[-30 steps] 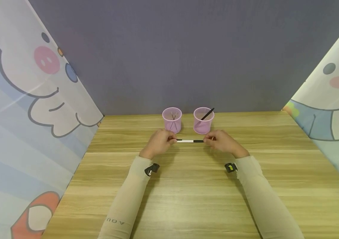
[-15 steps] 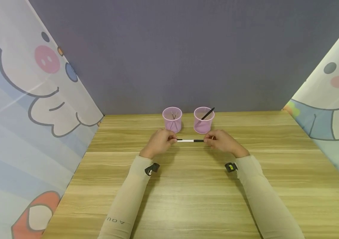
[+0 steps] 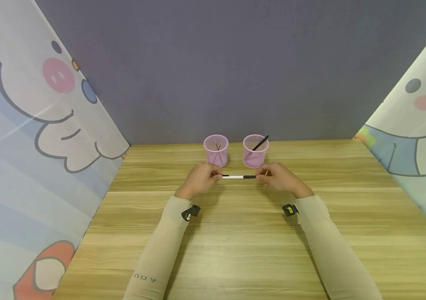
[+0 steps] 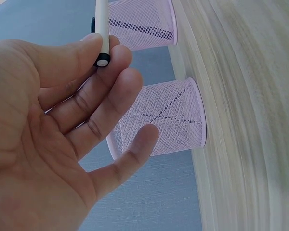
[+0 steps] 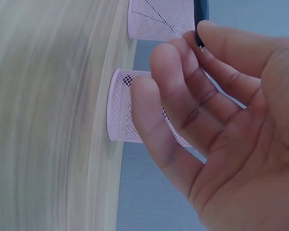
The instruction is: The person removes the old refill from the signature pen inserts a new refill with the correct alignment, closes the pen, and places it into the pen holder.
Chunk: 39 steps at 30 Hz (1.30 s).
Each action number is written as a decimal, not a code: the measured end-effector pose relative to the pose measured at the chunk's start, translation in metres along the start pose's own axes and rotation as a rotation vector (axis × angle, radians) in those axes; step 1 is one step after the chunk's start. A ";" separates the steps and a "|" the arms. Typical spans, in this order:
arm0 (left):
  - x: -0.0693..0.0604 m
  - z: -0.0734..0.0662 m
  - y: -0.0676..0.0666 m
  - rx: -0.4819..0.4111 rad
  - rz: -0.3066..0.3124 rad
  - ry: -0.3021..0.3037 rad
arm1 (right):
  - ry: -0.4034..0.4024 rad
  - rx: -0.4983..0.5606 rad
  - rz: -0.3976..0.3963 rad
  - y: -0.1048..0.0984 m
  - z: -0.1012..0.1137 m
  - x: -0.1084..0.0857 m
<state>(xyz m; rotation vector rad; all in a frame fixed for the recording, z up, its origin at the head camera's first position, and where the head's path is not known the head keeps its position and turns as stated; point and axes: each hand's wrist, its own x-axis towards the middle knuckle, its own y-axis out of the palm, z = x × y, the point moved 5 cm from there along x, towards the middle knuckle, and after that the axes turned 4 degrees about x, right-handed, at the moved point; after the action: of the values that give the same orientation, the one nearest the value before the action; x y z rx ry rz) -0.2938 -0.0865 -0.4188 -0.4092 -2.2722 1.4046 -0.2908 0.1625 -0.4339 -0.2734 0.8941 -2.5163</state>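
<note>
A white pen [image 3: 233, 177] with a black grip and black clip lies level between both hands, in front of two pink mesh cups. My left hand [image 3: 199, 179] pinches its clip end between thumb and fingers; the black end cap shows in the left wrist view beside the thumb [image 4: 82, 53]. My right hand [image 3: 282, 180] pinches the black grip [image 5: 201, 17] at the other end. There the bare metal tip pokes out past the thumb in the right wrist view. Both hands leave their outer fingers loosely spread.
Behind the left hand, the left mesh cup [image 3: 216, 160] holds thin dark sticks. The right mesh cup [image 3: 254, 160] holds a black pen [image 3: 261, 143] leaning to the right. A grey panel [image 3: 235, 75] rises behind the wooden table [image 3: 235, 250], with printed cloth [image 3: 21, 166] at the sides.
</note>
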 end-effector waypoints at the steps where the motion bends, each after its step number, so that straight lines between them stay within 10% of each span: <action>1: 0.000 0.000 0.000 0.001 0.003 -0.002 | -0.006 -0.001 -0.002 0.000 0.000 0.000; 39: 0.000 -0.001 0.001 -0.012 0.012 -0.010 | -0.021 -0.022 -0.029 0.001 -0.001 0.001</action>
<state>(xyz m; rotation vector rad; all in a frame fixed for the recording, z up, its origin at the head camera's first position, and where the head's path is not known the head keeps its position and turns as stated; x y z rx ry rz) -0.2936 -0.0857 -0.4191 -0.4211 -2.2908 1.4026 -0.2918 0.1614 -0.4351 -0.3217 0.9170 -2.5266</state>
